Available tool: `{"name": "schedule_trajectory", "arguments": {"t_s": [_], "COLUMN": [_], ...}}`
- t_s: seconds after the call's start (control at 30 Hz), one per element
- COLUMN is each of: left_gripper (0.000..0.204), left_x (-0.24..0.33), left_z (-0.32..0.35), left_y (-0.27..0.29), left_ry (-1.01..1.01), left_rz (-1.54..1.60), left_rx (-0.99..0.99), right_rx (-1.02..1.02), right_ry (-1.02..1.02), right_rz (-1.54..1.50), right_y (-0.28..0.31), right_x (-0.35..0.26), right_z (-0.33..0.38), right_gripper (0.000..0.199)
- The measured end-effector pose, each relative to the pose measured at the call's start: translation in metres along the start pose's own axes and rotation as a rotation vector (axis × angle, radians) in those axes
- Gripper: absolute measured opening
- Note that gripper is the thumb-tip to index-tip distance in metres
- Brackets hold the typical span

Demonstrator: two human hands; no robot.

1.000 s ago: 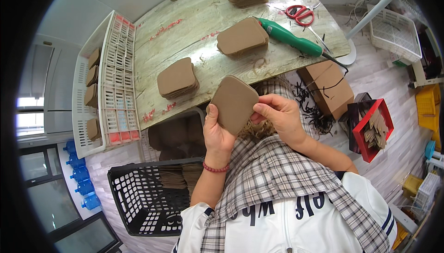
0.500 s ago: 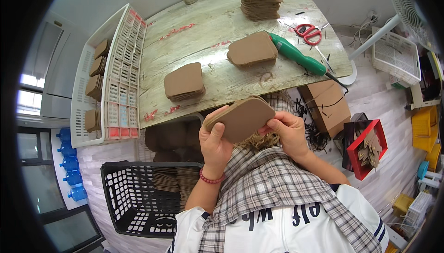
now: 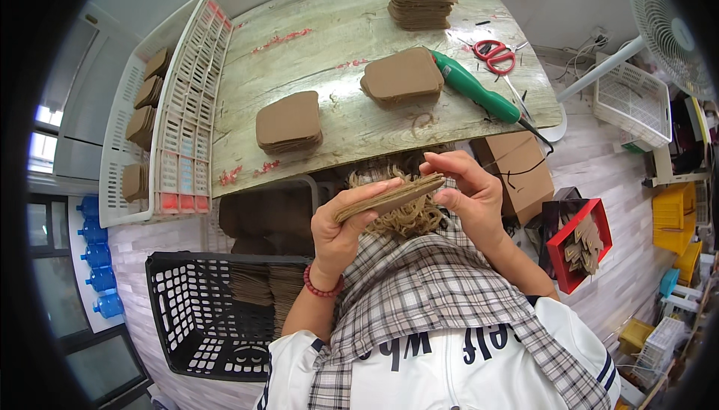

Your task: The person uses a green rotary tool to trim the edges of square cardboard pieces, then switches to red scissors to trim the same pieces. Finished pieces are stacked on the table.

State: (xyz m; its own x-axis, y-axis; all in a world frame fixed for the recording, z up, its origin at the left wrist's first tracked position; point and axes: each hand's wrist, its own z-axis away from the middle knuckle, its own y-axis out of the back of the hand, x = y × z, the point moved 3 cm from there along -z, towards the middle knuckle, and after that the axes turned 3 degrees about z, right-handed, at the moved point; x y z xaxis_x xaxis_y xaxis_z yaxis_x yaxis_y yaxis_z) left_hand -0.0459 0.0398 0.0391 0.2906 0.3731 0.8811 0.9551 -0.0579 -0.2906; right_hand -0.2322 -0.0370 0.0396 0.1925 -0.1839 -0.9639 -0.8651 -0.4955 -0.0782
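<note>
My left hand (image 3: 338, 230) is closed on a thin stack of flat brown pieces with rounded corners (image 3: 393, 197), fingers above and thumb below. The stack is tilted so its layered edge shows. By its right end is my right hand (image 3: 479, 200), thumb and fingers apart, holding nothing. Curly tan trimmings (image 3: 408, 221) lie on the checked apron (image 3: 419, 283) beneath the stack. Three piles of similar brown pieces rest on the table: a left pile (image 3: 288, 122), a middle pile (image 3: 404, 77) and a taller far pile (image 3: 421, 4).
On the table's right lie a green corded tool (image 3: 475, 84) and red-handled scissors (image 3: 494, 58). A white crate (image 3: 191, 110) borders the table's left; a black crate (image 3: 176, 320) holds more pieces below. At right stand a cardboard box (image 3: 517, 174) and a red-rimmed box of scraps (image 3: 558, 256).
The stack has turned from showing its broad face to showing its layered edge. My right hand has let go of its right end and opened. The view has shifted slightly.
</note>
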Motion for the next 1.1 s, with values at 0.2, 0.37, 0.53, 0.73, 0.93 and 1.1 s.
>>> {"name": "schedule_trajectory", "arguments": {"t_s": [0.2,0.37,0.53,0.73,0.93,1.1], "left_gripper": [0.029,0.028,0.03,0.026,0.025,0.023], "left_x": [-0.002,-0.005,0.007,0.016,0.014,0.014], "left_z": [0.0,-0.001,-0.007,-0.011,-0.006,-0.004], "left_y": [0.002,0.003,-0.003,-0.023,-0.029,-0.033], "left_ry": [0.027,0.082,-0.135,-0.469,-0.497,-0.513], "left_rz": [-0.018,-0.01,-0.397,-0.846,-0.938,-0.99], "left_rx": [-0.008,0.03,-0.117,-0.296,-0.333,-0.362], "right_rx": [-0.004,0.031,0.01,-0.073,-0.098,-0.102], "right_ry": [-0.053,-0.054,0.109,0.351,0.324,0.308], "right_rz": [0.061,0.052,0.209,0.309,0.262,0.246], "right_y": [0.0,-0.002,0.003,0.016,0.02,0.021], "right_x": [0.002,0.004,0.004,0.001,0.005,0.007], "right_z": [0.0,-0.002,-0.006,-0.011,-0.008,-0.007], "right_gripper": [0.028,0.024,0.022,0.026,0.023,0.018]}}
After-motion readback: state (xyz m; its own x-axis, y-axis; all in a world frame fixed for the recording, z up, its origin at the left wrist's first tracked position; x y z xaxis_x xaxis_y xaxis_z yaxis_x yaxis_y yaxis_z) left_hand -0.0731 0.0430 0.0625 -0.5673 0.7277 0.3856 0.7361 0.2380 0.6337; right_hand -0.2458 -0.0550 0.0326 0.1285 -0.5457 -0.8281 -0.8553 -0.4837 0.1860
